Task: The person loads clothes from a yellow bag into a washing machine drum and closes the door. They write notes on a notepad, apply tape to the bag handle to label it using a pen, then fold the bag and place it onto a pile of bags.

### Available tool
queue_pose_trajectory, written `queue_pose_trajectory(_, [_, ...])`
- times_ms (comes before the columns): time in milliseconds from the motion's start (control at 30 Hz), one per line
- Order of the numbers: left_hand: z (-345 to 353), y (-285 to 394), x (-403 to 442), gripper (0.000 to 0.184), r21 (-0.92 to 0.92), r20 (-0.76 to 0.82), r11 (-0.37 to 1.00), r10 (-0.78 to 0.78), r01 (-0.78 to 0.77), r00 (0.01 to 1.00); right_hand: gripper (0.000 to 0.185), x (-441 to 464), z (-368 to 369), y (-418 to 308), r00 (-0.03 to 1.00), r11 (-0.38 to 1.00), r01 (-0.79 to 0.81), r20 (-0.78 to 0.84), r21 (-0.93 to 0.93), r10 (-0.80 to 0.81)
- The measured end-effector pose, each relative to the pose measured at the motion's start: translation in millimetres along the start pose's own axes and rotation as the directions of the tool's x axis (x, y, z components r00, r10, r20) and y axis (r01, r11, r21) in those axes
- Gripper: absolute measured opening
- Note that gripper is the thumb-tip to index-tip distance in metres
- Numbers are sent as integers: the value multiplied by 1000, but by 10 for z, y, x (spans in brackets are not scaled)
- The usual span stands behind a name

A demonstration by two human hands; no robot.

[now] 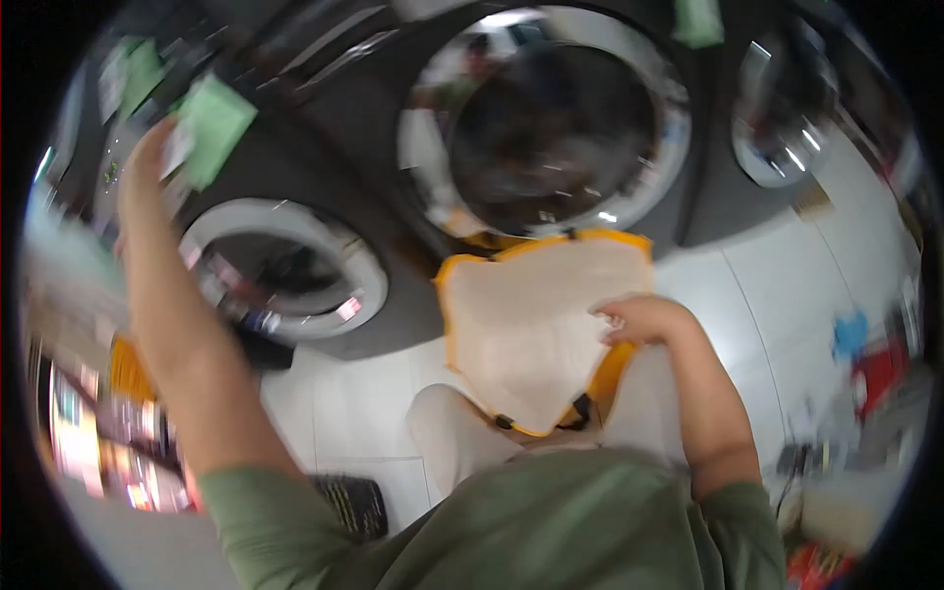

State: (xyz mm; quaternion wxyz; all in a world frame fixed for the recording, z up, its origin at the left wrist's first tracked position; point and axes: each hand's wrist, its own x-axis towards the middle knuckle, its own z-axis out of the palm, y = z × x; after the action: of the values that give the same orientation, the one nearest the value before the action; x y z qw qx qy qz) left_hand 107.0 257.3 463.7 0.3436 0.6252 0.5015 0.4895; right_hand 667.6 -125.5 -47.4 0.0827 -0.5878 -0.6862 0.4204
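Observation:
My left hand (pixel 147 162) reaches up at the upper left, beside a green paper (pixel 214 128) on the front of a dark machine; its fingers are blurred, so their grip cannot be made out. In front of my legs stands an open bag (pixel 541 324) with a pale inside and a yellow-orange rim. My right hand (pixel 639 321) is at the bag's right edge, fingers curled inward over the opening; whether they pinch anything is too blurred to tell.
Dark front-loading machines with round doors (pixel 556 138) line the far side. A smaller round door (pixel 285 265) is at the left. A black crate (pixel 354 503) lies at the lower left. Red (pixel 878 376) and blue items (pixel 849 335) lie on the right.

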Motion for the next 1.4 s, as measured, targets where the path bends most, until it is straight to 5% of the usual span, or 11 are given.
queue_pose_trajectory(167, [1948, -664, -1163, 19, -194, 49, 956, 234, -221, 971, 38, -316, -41, 194, 627, 968, 249, -757, -33, -187])
queue_pose_trajectory(267, [3042, -1298, -2532, 19, -354, 290, 935, 100, 10, 952, 24, -940, 320, 679, 321, 790, 410, -883, 456, 343])
queue_pose_trajectory(367, [3738, -1794, -3811, 19, -302, 591, 879, -132, 369, 796, 19, -1284, 1409, 2080, 39, 804, -187, -814, 565, 580])
queue_pose_trajectory(433, [4230, -1987, -4500, 20, -170, 749, 814, -260, 556, 610, 23, -1812, 2341, 2859, -45, 354, -647, -497, 675, 867])
queue_pose_trajectory(667, [5242, -2197, -5444, 16, 22, 748, 999, -41, 36, 663, 48, -3152, 4232, 3556, -500, -439, -330, 240, 836, 832])
queue_pose_trajectory(833, [5255, -2110, -5736, 27, 46, 744, 998, 1, -52, 668, 44, -3092, 4783, 3877, -456, -208, -509, -57, 835, 888])
queue_pose_trajectory(900, [5210, -2032, -5790, 49, 42, 813, 985, 65, -169, 579, 29, -3215, 5671, 4611, 193, 240, -969, -422, 62, 886])
queue_pose_trajectory(967, [5144, -1850, -5804, 74, 41, 892, 922, 140, -385, 431, 20, -3093, 4971, 4129, -26, -42, -545, 33, 838, 999])
queue_pose_trajectory(1100, [5011, -1950, -5995, 103, 140, 894, 815, 141, -563, 426, 13, -2701, 4126, 3625, 11, -205, 108, 205, 973, 979])
queue_pose_trajectory(1267, [4853, -2192, -5894, 67, 29, 816, 873, 261, -487, 516, 9, -2222, 2161, 2247, 172, 390, 408, -489, 826, 855])
queue_pose_trajectory(1400, [4804, -2418, -5897, 45, -84, 676, 953, 270, -293, 686, 9, -2165, 1047, 976, 254, 433, 743, -813, 511, 524])
